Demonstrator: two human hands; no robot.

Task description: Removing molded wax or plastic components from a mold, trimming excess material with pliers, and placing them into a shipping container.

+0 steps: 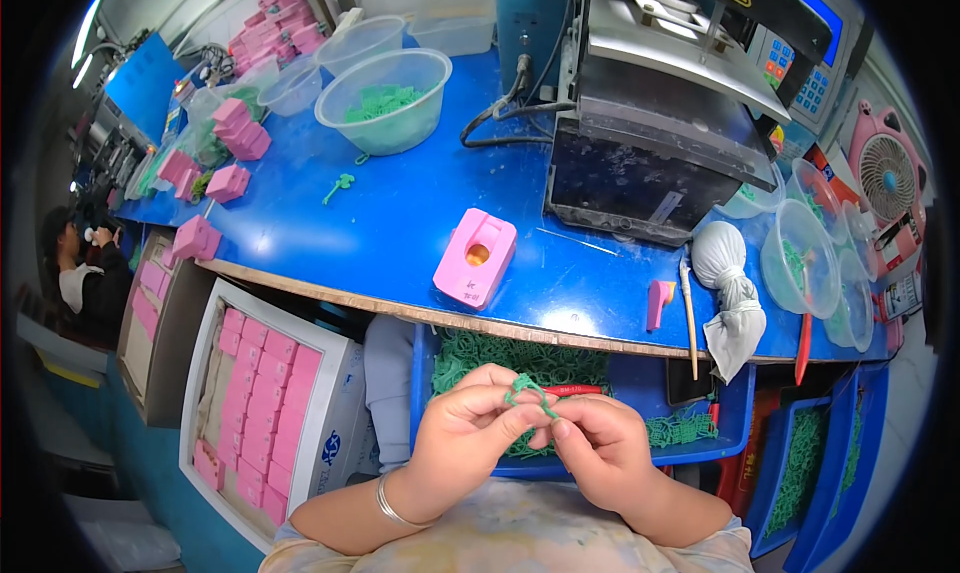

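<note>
**Small green piece held over a blue bin**

A blue desk [400, 213] fills the middle of the frame. On it sit a grey machine [660, 143], a pink block [476, 257] with a round hole, and a clear bowl [385, 98] of green bits at the upper left. Pink blocks fill a white box [262, 413] at the lower left.

Low in the middle, the left hand [462, 443] and right hand [598, 451] are close together. Both pinch a small green piece [530, 390] with their fingertips, just above a blue bin [560, 388] of green pieces. It looks like picking or pulling the piece apart, which calls for small, careful finger moves.
</note>
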